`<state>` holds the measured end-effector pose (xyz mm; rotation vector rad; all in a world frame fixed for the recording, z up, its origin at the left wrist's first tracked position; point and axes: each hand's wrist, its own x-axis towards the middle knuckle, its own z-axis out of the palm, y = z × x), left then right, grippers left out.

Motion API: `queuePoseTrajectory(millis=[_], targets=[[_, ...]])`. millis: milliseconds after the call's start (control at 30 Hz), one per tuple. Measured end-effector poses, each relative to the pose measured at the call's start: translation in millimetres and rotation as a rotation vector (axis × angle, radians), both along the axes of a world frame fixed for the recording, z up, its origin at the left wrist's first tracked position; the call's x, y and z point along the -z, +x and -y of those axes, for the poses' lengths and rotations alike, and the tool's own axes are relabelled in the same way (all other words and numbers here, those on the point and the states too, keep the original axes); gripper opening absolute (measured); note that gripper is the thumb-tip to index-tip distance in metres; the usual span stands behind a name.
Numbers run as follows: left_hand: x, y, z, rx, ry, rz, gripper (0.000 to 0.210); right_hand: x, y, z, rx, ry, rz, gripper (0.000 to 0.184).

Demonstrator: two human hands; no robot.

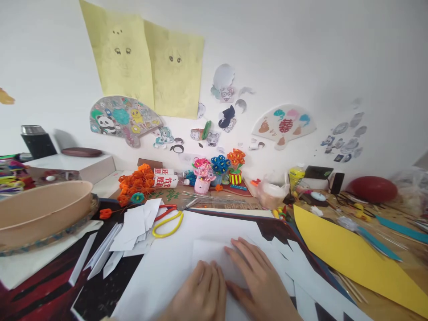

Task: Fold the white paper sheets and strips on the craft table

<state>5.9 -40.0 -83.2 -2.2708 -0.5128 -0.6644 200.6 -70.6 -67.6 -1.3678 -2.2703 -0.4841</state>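
Both of my hands press flat on a folded white paper that lies on a larger white sheet at the near edge of the table. My left hand rests on the paper's lower part, fingers together. My right hand lies beside it with fingers spread over the paper's right side. Neither hand grips anything.
Yellow-handled scissors and a heap of white paper scraps lie to the left. A tan oval bowl stands far left, a yellow card sheet to the right. Paper flower pots, a glue bottle and clutter line the wall.
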Motion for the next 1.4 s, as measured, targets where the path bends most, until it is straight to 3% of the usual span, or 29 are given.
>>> queuePoseTrajectory(millis=[133, 300, 567, 833, 1000, 1167, 1400], targets=[[-4.7, 0.4, 0.0, 0.039, 0.013, 0.024, 0.024, 10.8, 1.4, -1.6, -0.002, 0.061, 0.062, 0.047], [-4.7, -0.9, -0.4, 0.043, 0.014, 0.01, 0.022, 8.5, 3.0, -5.6, -0.011, 0.103, 0.073, 0.044], [-2.7, -1.4, -0.4, -0.055, -0.038, 0.111, 0.028, 10.3, 3.5, -8.6, -0.022, 0.161, 0.087, 0.041], [-0.5, -0.9, -3.7, -0.046, -0.037, 0.099, 0.023, 7.4, 3.7, -9.6, -0.039, 0.2, 0.129, 0.041], [2.3, 1.6, -3.1, -0.036, -0.005, 0.122, 0.02, 5.7, 2.6, -8.0, -0.048, 0.179, 0.127, 0.041], [-1.7, 0.6, -4.9, -0.035, -0.082, 0.161, 0.023, 7.9, 3.3, -6.4, -0.045, 0.146, 0.119, 0.042], [-9.3, -3.1, -20.3, -0.087, -0.221, -0.014, 0.037, 11.9, 7.2, -3.7, -0.047, 0.079, 0.078, 0.044]])
